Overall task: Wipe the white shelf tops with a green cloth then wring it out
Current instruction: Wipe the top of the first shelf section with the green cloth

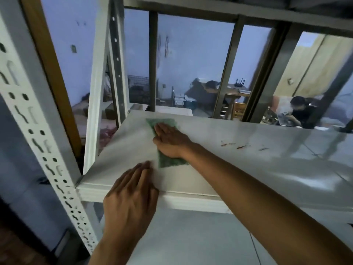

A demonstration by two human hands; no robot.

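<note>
A green cloth (168,161) lies flat on the white shelf top (248,165), near its left end. My right hand (170,140) presses down on the cloth with flat, extended fingers, covering its middle; green shows beyond the fingertips and below the wrist. My left hand (133,190) rests palm down on the shelf's front edge, fingers together, holding nothing. The picture is motion-blurred around the cloth.
A white perforated upright (38,131) stands at the shelf's front left corner, another post (97,92) behind it. Reddish-brown marks (242,146) streak the shelf to the right. A lower shelf (191,236) lies beneath. Beyond a window frame, a person (299,111) sits in another room.
</note>
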